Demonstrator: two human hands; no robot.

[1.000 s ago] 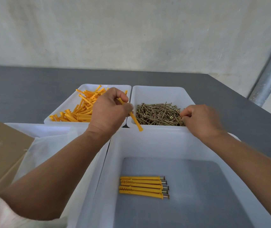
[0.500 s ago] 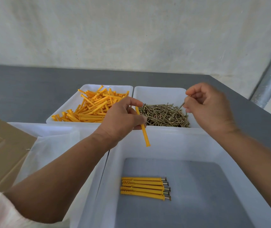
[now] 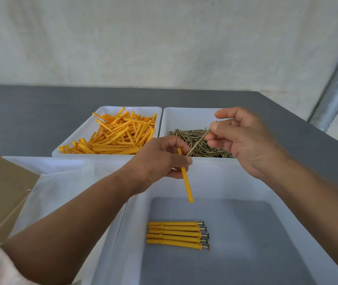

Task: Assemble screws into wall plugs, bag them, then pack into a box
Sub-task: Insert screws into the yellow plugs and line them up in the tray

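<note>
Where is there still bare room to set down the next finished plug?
In the near tub the grey floor is bare right of and behind the five finished plugs. The plug tray and screw tray are heaped, though the latter's far end shows white.

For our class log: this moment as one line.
step: insert screw | left hand: holds plug | right hand: pinches screw, not yet in | bin: five done

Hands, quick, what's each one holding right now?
Left hand: grips one yellow wall plug, hanging tip down.
Right hand: pinches one screw, aimed toward the plug's top end.
</note>
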